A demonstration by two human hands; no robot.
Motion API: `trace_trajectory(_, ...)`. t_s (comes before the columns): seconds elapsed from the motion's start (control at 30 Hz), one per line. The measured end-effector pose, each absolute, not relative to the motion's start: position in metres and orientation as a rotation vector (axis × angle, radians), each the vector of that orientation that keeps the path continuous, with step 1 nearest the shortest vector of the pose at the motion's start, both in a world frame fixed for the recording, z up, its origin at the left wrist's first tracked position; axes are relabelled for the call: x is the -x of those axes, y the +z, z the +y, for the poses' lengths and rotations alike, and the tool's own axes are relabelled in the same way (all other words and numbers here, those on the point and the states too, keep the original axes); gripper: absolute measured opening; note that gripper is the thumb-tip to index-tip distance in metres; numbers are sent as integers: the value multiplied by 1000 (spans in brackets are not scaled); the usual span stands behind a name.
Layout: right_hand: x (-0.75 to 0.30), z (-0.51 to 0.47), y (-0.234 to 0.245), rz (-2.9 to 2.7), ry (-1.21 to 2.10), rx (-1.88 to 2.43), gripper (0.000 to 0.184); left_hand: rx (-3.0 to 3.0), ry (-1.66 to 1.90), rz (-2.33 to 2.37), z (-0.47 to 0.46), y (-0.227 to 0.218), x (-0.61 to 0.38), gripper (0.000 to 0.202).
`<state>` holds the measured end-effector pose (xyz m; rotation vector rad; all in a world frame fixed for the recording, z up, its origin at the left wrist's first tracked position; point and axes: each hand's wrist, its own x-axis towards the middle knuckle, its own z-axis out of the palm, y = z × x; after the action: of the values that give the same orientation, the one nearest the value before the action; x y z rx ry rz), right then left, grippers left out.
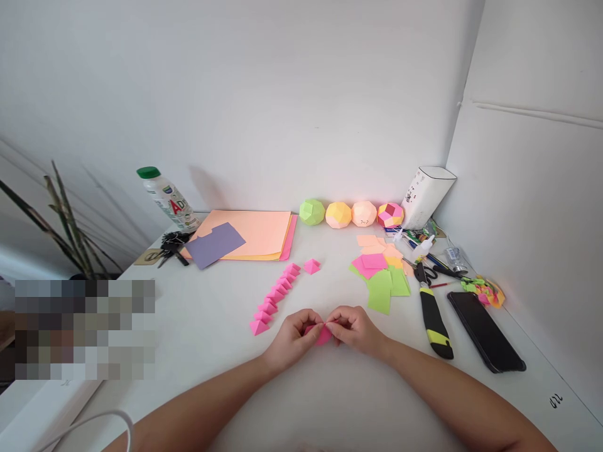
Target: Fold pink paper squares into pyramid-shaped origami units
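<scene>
A small pink folded paper piece point(323, 338) is pinched between both hands above the white table. My left hand point(294, 339) grips its left side between thumb and fingers. On the other side, my right hand point(358, 331) pinches it near the top; the fingers partly cover the paper. Just beyond my left hand runs a slanting row of several pink folded paper pyramids point(276, 294). One more pink pyramid point(311, 267) sits apart, to the right of the row's far end.
Paper squares point(379, 294) in several colours lie right of centre. A utility knife point(434, 323) and a black phone point(485, 331) lie further right, near scissors and glue. Paper balls point(338, 215) line the wall. Coloured sheets point(254, 229) and a bottle point(169, 201) are at back left.
</scene>
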<state>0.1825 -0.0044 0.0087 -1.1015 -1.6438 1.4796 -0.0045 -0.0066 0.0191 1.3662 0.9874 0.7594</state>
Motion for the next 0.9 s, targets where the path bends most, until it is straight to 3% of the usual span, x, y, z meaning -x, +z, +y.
trace_trajectory(0.63, -177, -5, 9, -1691, 1349, 1130, 7, -1391, 741, 1011, -7, 17, 2, 16)
trace_trajectory(0.9, -183, -6, 10, -1460, 1408, 1169, 7, -1308, 803, 1036, -5, 12, 5, 19)
